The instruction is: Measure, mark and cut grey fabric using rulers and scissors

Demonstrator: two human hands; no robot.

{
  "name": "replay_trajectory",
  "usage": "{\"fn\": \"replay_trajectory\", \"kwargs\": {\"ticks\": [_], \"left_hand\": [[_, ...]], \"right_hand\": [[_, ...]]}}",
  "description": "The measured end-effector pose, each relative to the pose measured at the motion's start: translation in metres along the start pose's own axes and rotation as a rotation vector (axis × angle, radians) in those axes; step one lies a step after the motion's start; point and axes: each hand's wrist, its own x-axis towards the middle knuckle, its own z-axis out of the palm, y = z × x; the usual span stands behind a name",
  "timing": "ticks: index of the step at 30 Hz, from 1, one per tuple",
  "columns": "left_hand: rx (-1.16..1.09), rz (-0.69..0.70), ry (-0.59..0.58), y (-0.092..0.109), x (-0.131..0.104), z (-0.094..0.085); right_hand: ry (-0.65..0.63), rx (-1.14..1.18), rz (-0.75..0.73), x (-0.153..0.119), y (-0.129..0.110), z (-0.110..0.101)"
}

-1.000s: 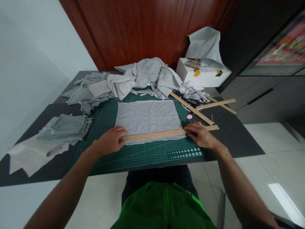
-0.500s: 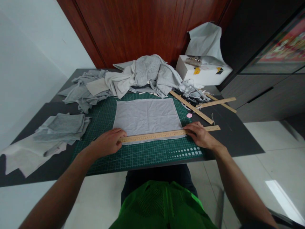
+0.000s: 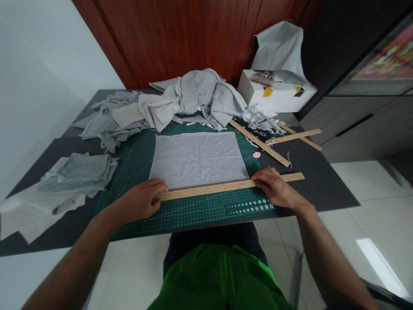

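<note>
A light grey rectangle of cloth (image 3: 198, 159) lies flat on the green cutting mat (image 3: 193, 215), with faint creases across it. Along its near edge runs a long wooden ruler (image 3: 209, 189). The ruler's left end is gripped by my left hand (image 3: 145, 198), closed near the cloth's near left corner. My right hand (image 3: 274, 185) is closed on the ruler by the near right corner, and the ruler's right end sticks out past it. My fingertips are partly hidden under both hands.
Crumpled grey cloths (image 3: 193, 94) are heaped along the back. Folded cloth pieces (image 3: 84, 168) lie at the left. At the right are another wooden ruler (image 3: 260, 144), crossed wooden strips (image 3: 297, 135), a pink scrap (image 3: 256, 155) and a white box (image 3: 277, 97). The dark table edge (image 3: 342, 193) is at the right.
Both hands have shifted the ruler slightly toward me, from lying over the cloth's near strip to its near edge. My right hand has also moved a little right.
</note>
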Motion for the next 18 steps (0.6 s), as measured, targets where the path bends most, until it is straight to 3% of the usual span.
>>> {"fn": "replay_trajectory", "kwargs": {"ticks": [5,18], "left_hand": [[-0.022,0.013,-0.025,-0.003,0.0,0.002],[-0.035,0.007,-0.017,-0.012,0.003,0.006]], "right_hand": [[-0.045,0.0,0.04,-0.008,-0.006,0.0],[-0.003,0.019,0.034,-0.004,-0.002,0.003]]}}
